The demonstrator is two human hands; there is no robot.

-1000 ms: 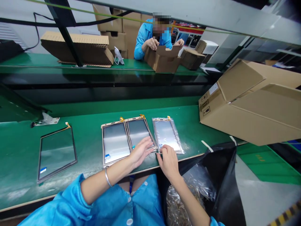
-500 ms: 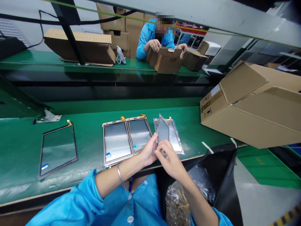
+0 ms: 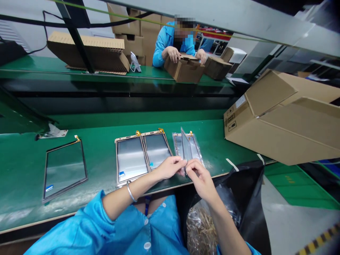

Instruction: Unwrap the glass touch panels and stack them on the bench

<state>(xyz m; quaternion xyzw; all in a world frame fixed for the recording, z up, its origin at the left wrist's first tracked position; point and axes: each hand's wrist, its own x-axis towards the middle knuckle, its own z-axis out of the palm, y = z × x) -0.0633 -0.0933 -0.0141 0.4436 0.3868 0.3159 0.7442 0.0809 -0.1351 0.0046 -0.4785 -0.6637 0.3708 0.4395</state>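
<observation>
Both hands, left hand (image 3: 170, 167) and right hand (image 3: 201, 176), pinch a bagged glass panel (image 3: 186, 148) upright near the table's (image 3: 101, 131) front edge.

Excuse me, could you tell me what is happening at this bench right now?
A person in a blue coat pinches a clear-bagged panel at its near end with the left hand and right hand, tilted up off the green bench. Two bare panels lie beside it. Across, a co-worker handles a cardboard box.

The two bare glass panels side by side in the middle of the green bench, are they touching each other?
Touching. In the head view the left panel and the right panel lie flat with their long edges butted together, no green showing between.
</observation>
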